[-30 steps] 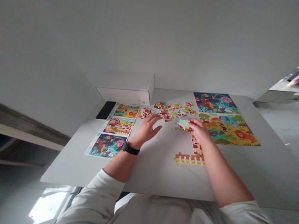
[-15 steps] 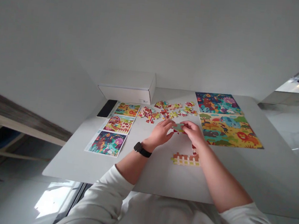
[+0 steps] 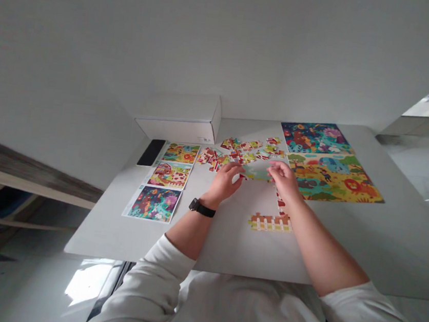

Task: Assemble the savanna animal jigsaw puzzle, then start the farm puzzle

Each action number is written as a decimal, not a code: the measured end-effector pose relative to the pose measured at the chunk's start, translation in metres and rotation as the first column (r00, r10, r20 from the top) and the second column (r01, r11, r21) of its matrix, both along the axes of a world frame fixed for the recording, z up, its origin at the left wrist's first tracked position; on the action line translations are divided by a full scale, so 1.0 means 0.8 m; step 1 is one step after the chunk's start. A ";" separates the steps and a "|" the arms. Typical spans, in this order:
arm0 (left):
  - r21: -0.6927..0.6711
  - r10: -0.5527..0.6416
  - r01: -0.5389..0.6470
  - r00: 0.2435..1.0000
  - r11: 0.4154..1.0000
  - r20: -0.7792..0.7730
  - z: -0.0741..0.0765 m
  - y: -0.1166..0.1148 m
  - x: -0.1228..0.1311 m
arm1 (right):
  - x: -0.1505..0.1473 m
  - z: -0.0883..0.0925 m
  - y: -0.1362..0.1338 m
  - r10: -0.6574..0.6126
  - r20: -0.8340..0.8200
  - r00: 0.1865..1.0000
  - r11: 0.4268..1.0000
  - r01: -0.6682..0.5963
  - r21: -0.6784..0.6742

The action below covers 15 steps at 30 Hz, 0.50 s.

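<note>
Between my hands lies a strip of joined jigsaw pieces (image 3: pixel 256 173), pale green with a bit of red at its left end. The thumb and fingertips of my left hand (image 3: pixel 224 182) close around that left end; a black watch (image 3: pixel 202 207) is on the wrist. My right hand (image 3: pixel 285 180) is over the strip's right end, its thumb and index finger slightly apart with nothing visible between them. Below it, a column of red-and-white pieces (image 3: pixel 280 203) runs down to a joined fence strip (image 3: pixel 270 223). My right hand and forearm partly cover this side.
Loose jigsaw pieces (image 3: pixel 234 153) lie in a pile beyond my hands. On the left are a sheet with several small pictures (image 3: pixel 169 175), a black phone (image 3: pixel 151 152) and a white box (image 3: pixel 177 128). Two finished-looking colourful pictures (image 3: pixel 332 177) lie at the right.
My hands have moved apart, and more of the pale green strip shows flat between them. My right fingers have loosened from the piece they held. The whole view has shifted slightly.
</note>
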State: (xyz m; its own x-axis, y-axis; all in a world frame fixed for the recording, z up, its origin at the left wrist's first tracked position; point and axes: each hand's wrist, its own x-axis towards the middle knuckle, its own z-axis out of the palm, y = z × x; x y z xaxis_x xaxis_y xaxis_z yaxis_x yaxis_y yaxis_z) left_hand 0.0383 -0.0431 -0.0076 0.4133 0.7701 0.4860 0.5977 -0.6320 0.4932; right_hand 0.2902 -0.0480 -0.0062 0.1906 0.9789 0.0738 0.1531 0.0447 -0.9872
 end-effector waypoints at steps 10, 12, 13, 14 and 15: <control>-0.091 0.070 -0.084 0.987 0.992 -0.147 -0.017 0.020 -0.004 | 0.006 0.002 0.003 0.003 0.027 1.000 1.000 -0.003 0.012; -0.089 0.075 -0.090 0.984 0.992 -0.160 -0.019 0.022 -0.001 | 0.006 0.002 0.003 -0.001 0.039 0.999 1.000 0.001 0.003; -0.090 0.075 -0.091 0.983 0.992 -0.166 -0.020 0.023 0.000 | 0.007 0.002 0.003 -0.004 0.046 0.999 1.000 0.004 -0.001; -0.091 0.074 -0.091 0.982 0.992 -0.171 -0.021 0.023 0.000 | 0.007 0.001 0.003 -0.007 0.052 0.999 1.000 0.007 -0.002; -0.090 0.075 -0.092 0.982 0.992 -0.174 -0.022 0.024 0.001 | 0.007 0.001 0.003 -0.007 0.056 0.998 1.000 0.007 0.001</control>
